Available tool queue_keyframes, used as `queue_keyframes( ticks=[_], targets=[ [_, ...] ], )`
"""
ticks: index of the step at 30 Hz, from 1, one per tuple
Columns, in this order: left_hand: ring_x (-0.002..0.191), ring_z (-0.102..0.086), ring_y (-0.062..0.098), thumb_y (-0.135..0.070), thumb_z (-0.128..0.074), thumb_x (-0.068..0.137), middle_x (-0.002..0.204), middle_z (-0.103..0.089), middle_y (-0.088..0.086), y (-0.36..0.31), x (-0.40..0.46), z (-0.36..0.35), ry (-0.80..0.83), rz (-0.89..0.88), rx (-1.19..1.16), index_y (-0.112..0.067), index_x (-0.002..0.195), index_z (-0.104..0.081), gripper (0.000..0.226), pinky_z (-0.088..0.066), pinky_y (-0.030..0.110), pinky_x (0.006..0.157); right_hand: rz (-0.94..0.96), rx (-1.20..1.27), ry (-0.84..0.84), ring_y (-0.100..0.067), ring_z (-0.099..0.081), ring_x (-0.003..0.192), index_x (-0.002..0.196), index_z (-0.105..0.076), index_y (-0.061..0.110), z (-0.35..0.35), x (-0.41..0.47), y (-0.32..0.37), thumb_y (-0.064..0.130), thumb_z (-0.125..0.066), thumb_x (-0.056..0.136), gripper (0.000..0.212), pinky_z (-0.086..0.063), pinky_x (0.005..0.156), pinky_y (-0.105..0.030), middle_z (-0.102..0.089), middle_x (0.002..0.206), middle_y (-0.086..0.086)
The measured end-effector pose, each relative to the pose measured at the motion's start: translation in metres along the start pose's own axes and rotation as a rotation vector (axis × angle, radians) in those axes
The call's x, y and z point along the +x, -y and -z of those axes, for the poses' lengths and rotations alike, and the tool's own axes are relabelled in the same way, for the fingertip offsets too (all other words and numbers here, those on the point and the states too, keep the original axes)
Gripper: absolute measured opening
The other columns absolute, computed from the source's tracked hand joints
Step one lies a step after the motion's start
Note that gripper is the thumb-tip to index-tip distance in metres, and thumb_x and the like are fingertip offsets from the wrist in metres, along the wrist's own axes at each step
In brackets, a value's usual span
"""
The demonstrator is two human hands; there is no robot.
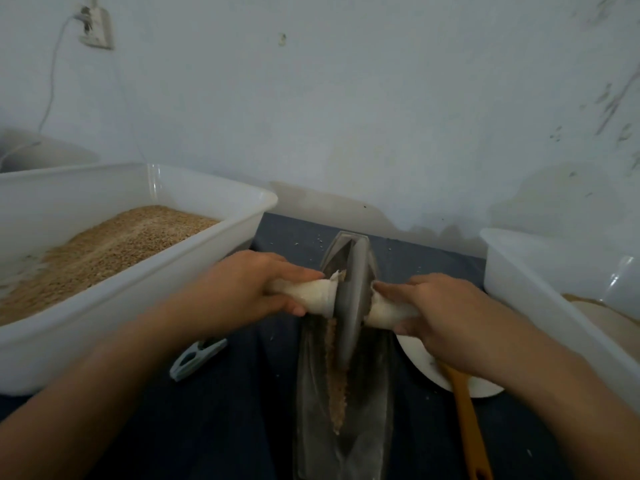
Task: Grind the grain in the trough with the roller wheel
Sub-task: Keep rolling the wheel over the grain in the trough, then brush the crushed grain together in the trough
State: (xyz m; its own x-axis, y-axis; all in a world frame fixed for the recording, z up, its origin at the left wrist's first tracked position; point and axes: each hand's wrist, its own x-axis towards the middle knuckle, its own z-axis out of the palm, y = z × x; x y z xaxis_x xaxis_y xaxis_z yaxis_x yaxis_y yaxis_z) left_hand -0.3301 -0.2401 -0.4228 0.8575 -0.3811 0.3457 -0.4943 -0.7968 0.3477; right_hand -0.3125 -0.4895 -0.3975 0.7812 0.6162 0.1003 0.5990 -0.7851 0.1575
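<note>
A grey metal roller wheel (pixel 350 299) stands upright in a long, narrow, boat-shaped trough (pixel 370 420) in the middle of the dark cloth. A line of brown ground grain (pixel 335 386) lies along the trough's groove, in front of the wheel. The wheel's axle is wrapped in white cloth on both sides. My left hand (pixel 249 285) grips the left handle (pixel 313 295). My right hand (pixel 436 313) grips the right handle (pixel 384 311).
A big white tub (pixel 194 271) filled with grain stands on the left. Another white tub (pixel 540 306) stands on the right. A white plate (pixel 424 362) with a wooden-handled tool (pixel 467 417) lies right of the trough. A pale clip (pixel 197 356) lies on the left. The wall is close behind.
</note>
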Motion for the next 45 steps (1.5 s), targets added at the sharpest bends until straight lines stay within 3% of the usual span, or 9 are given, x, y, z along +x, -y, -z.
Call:
queue_keyframes(
  ticks=[4, 8, 12, 19, 30, 34, 38, 42, 45],
  targets=[
    [0.097, -0.061, -0.004, -0.051, -0.065, 0.078, 0.109, -0.064, -0.028, -0.008, -0.016, 0.028, 0.321, -0.084, -0.254, -0.060, 0.120, -0.049, 0.046, -0.046, 0.014, 0.083, 0.099, 0.103, 0.165, -0.007, -0.052, 0.107, 0.137, -0.030, 0.048, 0.034, -0.028, 0.013, 0.043, -0.055, 0.089, 0.054, -0.042, 0.086, -0.023, -0.055, 0.115, 0.013],
    [0.100, -0.060, -0.007, -0.051, -0.063, 0.076, 0.111, -0.063, -0.030, -0.010, -0.018, 0.033, 0.383, -0.091, -0.342, -0.061, 0.117, -0.050, 0.045, -0.043, 0.008, 0.083, 0.106, 0.086, 0.182, -0.006, -0.049, 0.111, 0.140, -0.022, 0.049, 0.041, -0.036, 0.018, 0.045, -0.053, 0.089, 0.060, -0.040, 0.090, -0.022, -0.052, 0.121, 0.015],
    [0.095, -0.059, -0.008, -0.057, -0.057, 0.074, 0.108, -0.065, -0.027, -0.004, -0.006, 0.012, 0.175, 0.001, -0.106, -0.072, 0.108, -0.044, 0.039, -0.041, 0.009, 0.080, 0.009, 0.034, 0.127, -0.016, -0.051, 0.110, 0.142, -0.019, 0.046, 0.015, -0.006, 0.007, 0.030, -0.049, 0.095, 0.059, -0.039, 0.082, -0.023, -0.053, 0.121, 0.001],
    [0.098, -0.058, 0.018, -0.038, -0.055, 0.089, 0.111, -0.063, -0.001, 0.004, 0.013, -0.020, -0.184, -0.016, 0.261, -0.035, 0.135, -0.044, 0.048, -0.040, 0.032, 0.086, -0.128, 0.053, -0.171, -0.018, -0.040, 0.113, 0.146, -0.016, 0.034, -0.026, 0.013, -0.010, 0.025, -0.048, 0.095, 0.061, -0.035, 0.089, -0.028, -0.048, 0.126, 0.000],
    [0.098, -0.058, -0.013, -0.054, -0.060, 0.068, 0.105, -0.063, -0.035, -0.006, -0.015, 0.028, 0.353, -0.031, -0.253, -0.070, 0.111, -0.046, 0.048, -0.042, 0.004, 0.083, 0.063, 0.054, 0.120, -0.018, -0.058, 0.100, 0.134, -0.041, 0.040, 0.034, -0.027, 0.020, 0.038, -0.058, 0.088, 0.050, -0.048, 0.083, -0.033, -0.060, 0.111, 0.001],
    [0.094, -0.060, -0.002, -0.055, -0.055, 0.073, 0.097, -0.065, -0.026, -0.009, -0.006, 0.010, 0.113, -0.015, -0.034, -0.070, 0.111, -0.043, 0.043, -0.045, 0.017, 0.081, -0.061, 0.056, 0.049, -0.022, -0.055, 0.109, 0.137, -0.036, 0.043, 0.011, -0.007, 0.006, 0.026, -0.059, 0.089, 0.056, -0.047, 0.087, -0.035, -0.056, 0.123, -0.004],
    [0.099, -0.059, 0.026, -0.032, -0.057, 0.089, 0.110, -0.064, 0.001, -0.003, 0.011, -0.018, -0.203, -0.062, 0.263, -0.033, 0.133, -0.048, 0.046, -0.042, 0.036, 0.084, -0.162, 0.176, -0.092, -0.021, -0.046, 0.121, 0.142, -0.027, 0.043, -0.016, 0.014, -0.016, 0.026, -0.054, 0.093, 0.059, -0.040, 0.096, -0.036, -0.048, 0.135, -0.002],
    [0.097, -0.059, 0.028, -0.033, -0.055, 0.090, 0.109, -0.064, 0.005, 0.004, 0.019, -0.026, -0.258, -0.063, 0.248, -0.028, 0.136, -0.047, 0.047, -0.043, 0.039, 0.085, -0.122, 0.250, -0.202, -0.011, -0.026, 0.134, 0.145, -0.021, 0.036, -0.012, 0.004, -0.029, 0.030, -0.056, 0.091, 0.065, -0.022, 0.107, -0.026, -0.030, 0.149, 0.008],
    [0.090, -0.060, 0.027, -0.032, -0.056, 0.089, 0.104, -0.065, 0.006, 0.008, 0.017, -0.028, -0.279, -0.084, 0.202, -0.027, 0.136, -0.048, 0.048, -0.046, 0.040, 0.080, -0.098, 0.255, -0.234, 0.001, -0.048, 0.104, 0.135, -0.044, 0.032, 0.022, -0.017, -0.045, 0.020, -0.058, 0.089, 0.050, -0.035, 0.088, -0.015, -0.052, 0.120, 0.014]
  ],
)
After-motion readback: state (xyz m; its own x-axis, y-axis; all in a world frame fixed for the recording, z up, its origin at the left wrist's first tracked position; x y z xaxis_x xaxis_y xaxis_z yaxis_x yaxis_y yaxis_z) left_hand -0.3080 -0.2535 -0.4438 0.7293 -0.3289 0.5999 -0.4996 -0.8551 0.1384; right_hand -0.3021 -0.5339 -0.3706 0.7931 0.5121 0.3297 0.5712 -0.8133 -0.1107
